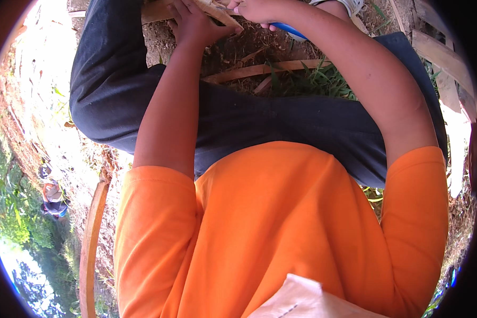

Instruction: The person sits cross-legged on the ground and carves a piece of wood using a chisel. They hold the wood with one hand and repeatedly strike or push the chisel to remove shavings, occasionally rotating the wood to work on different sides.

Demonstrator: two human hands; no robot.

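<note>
At the top edge of the head view, my left hand has its fingers and thumb around a pale strip of wood. The strip slants down to the right, and its upper part runs out of the picture. Just to the right, my right hand is closed round the blue handle of a tool. The working end of that tool does not show, so I cannot tell its kind. Both hands are close together over the ground between my bent legs.
A wooden strip lies on soil and grass between my legs. Light boards are stacked at the right. A shoe shows at the top. A curved wooden strip stands at my left. Another person is far off left.
</note>
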